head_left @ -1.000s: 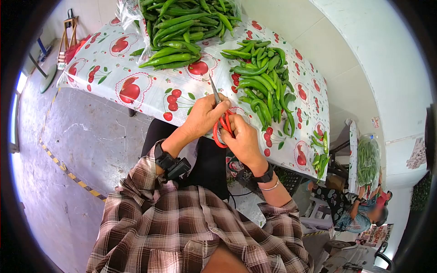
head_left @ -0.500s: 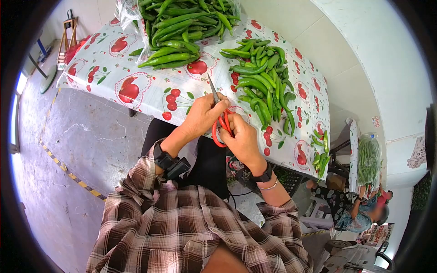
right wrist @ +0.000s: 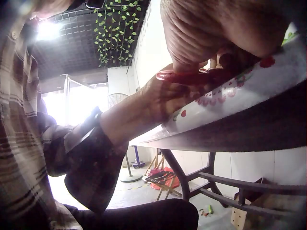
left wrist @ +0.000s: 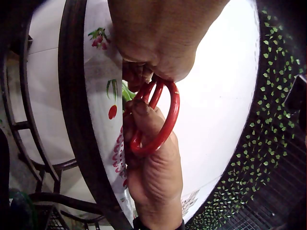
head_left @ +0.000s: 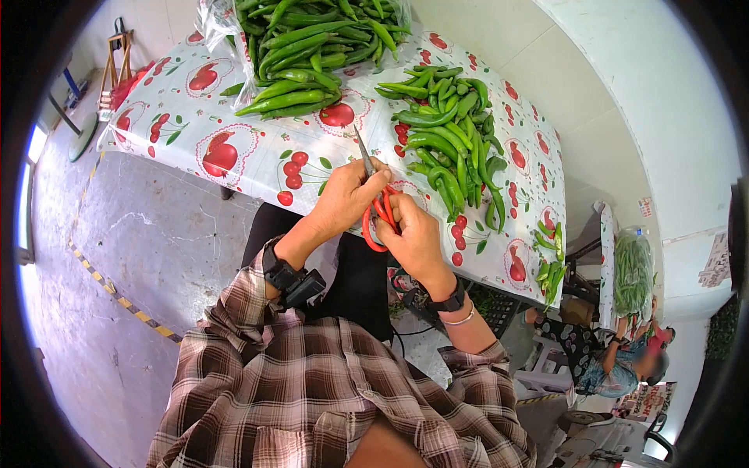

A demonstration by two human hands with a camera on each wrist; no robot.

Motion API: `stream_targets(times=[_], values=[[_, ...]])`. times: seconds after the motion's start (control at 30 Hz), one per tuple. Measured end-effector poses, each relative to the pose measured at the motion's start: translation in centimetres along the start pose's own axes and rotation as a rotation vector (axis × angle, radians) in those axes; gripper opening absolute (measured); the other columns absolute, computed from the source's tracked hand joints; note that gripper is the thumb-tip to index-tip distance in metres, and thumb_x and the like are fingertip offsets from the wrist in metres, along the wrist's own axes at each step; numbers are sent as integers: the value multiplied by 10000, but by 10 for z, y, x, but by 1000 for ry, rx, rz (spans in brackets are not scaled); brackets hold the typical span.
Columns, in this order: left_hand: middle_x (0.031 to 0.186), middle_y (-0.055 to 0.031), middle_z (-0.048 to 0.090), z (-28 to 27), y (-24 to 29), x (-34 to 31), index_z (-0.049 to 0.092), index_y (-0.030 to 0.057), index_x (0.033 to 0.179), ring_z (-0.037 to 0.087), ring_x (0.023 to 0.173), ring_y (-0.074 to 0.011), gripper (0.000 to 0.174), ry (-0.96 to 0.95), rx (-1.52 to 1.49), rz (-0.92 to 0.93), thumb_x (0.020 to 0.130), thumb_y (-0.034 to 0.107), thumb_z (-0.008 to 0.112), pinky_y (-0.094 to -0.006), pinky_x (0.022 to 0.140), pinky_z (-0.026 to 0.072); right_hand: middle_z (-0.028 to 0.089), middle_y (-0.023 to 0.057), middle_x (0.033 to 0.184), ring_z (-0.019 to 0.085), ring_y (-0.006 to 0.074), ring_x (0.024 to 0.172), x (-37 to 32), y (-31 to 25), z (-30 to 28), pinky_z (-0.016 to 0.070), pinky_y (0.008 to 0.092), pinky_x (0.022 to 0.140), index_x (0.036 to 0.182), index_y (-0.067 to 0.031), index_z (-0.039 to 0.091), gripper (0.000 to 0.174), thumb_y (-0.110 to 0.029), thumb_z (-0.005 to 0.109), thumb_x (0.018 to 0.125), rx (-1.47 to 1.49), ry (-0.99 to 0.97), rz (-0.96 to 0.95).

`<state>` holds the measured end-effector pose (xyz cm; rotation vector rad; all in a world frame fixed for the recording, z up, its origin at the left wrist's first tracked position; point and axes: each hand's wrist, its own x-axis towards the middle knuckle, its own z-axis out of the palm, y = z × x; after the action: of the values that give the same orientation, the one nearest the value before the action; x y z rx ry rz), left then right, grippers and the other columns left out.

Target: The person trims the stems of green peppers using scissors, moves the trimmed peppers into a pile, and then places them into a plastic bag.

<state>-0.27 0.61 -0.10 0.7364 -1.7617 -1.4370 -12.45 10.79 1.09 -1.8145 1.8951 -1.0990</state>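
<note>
Scissors [head_left: 364, 226] with red loop handles sit between both hands at the near edge of the table [head_left: 257, 160]. The left hand [head_left: 343, 195] has its fingers curled round the scissors close to the pivot, and the blades jut out past its fingertips. The right hand [head_left: 412, 238] grips the red loops with its fingers hooked through them. Just beyond the right fingertips lies a loose heap of green peppers [head_left: 449, 132]. Farther past the left fingertips is a clear bag of peppers [head_left: 312, 39]
</note>
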Motion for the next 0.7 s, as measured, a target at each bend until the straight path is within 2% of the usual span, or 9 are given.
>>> stream_targets(times=[0.7], values=[[694, -35, 545, 0, 2, 0, 601, -45, 894, 474, 655, -89, 288, 0, -3, -9, 920, 222, 495, -261, 605, 425, 574, 93, 633, 581, 243, 558, -1, 1, 0, 452, 342, 533, 892, -30, 557, 205, -103, 665, 734, 30, 3, 0]])
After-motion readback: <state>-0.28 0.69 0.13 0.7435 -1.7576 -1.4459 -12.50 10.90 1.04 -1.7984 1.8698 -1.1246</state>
